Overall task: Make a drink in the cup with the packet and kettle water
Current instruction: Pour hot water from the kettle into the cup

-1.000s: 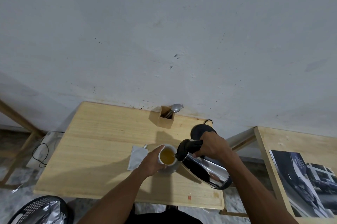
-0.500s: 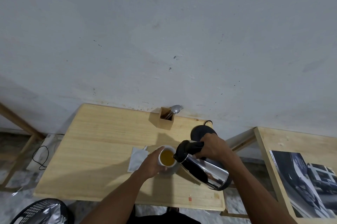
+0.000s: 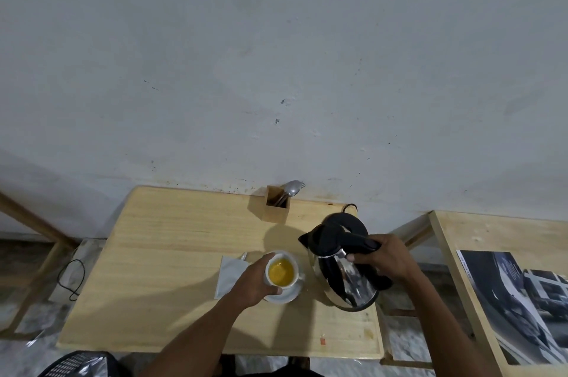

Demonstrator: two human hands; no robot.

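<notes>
1. Cup (image 3: 282,271) of orange-yellow drink sits on a white saucer (image 3: 284,296) near the wooden table's (image 3: 172,253) middle.
2. Left hand (image 3: 252,284) wraps around the cup.
3. Right hand (image 3: 382,257) grips the steel kettle (image 3: 344,272) by its handle, upright, just right of the cup.
4. An opened packet (image 3: 229,275) lies left of the saucer.

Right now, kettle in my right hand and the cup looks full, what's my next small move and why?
Probably set the kettle down on its black base behind it: it's upright, not pouring, and the cup steadied by your left hand already holds yellow liquid.
</notes>
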